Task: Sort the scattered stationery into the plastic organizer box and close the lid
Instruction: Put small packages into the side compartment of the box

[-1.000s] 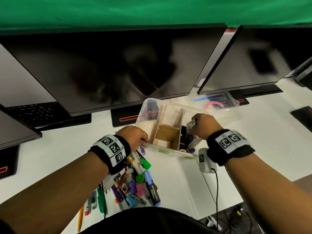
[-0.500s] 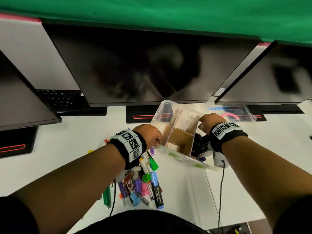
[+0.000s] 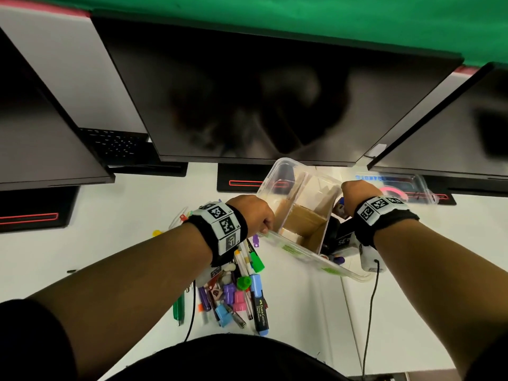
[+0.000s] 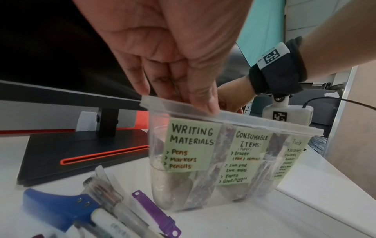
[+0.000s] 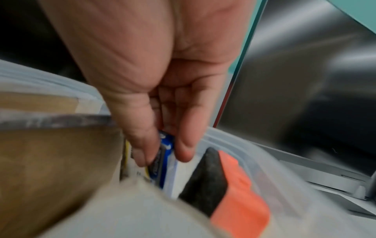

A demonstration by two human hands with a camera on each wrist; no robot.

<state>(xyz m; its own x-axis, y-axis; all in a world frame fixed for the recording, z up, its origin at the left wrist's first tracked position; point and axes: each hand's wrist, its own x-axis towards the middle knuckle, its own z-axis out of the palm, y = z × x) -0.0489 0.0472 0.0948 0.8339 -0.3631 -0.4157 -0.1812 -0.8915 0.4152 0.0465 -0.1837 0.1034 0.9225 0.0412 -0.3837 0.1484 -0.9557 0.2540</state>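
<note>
The clear plastic organizer box [image 3: 277, 177] [image 4: 254, 122] stands on the white desk, split by cardboard dividers and labelled for writing materials, consumables and tools. My left hand [image 3: 255, 215] [image 4: 183, 90] grips its near rim at the left compartment. Over the right compartment my right hand [image 3: 354, 193] [image 5: 162, 148] pinches a small blue and white item [image 5: 165, 162] [image 3: 341, 202] between thumb and fingers, low inside the box. A black and orange tool [image 5: 223, 185] lies in that compartment. Scattered pens, markers and clips [image 3: 239, 287] [image 4: 105, 201] lie by my left forearm.
The box's clear lid [image 3: 398, 185] lies behind the box at the right, under a monitor. Three dark monitors [image 3: 247, 92] on black bases [image 4: 77, 154] line the back of the desk. A black cable [image 3: 368, 312] hangs from the right wrist camera.
My head view has tilted and shifted, so the box sits lower and to the right. My right hand has gone down into the right compartment with the blue item. The left hand keeps its grip.
</note>
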